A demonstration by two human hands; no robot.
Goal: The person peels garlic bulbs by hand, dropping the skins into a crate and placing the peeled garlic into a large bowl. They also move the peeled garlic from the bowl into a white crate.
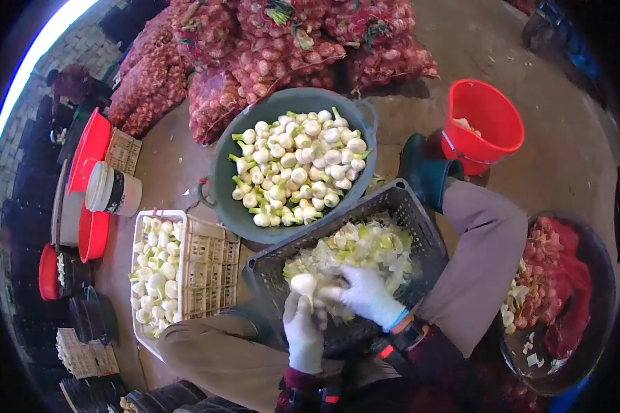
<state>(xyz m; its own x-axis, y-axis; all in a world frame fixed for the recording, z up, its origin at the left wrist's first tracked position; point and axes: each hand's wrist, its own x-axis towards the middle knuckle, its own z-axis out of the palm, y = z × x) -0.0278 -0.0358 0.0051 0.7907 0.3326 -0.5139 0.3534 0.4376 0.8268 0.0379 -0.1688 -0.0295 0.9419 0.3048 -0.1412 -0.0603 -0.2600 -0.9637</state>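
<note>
My left hand (303, 334), in a pale glove, is closed on a white garlic bulb (303, 283), which it holds upright over a black plastic crate (260, 275). Close beside it is my right hand (366, 294), gloved too, its fingers curled toward the bulb's lower end; whatever is between them is hidden. Loose pale-green peelings and skins (386, 248) lie in the crate below both hands. Beyond the crate stands a large grey-green tub (222, 199) full of cleaned bulbs (298, 176) with short green stems.
A white crate (210, 265) of cleaned bulbs stands at left. Red mesh sacks (269, 65) are piled behind the tub. A red bucket (492, 113) stands beyond my right boot (427, 172). At right, a dark basin (603, 268) holds unpeeled bulbs and red netting. Another person (76, 86) is far left.
</note>
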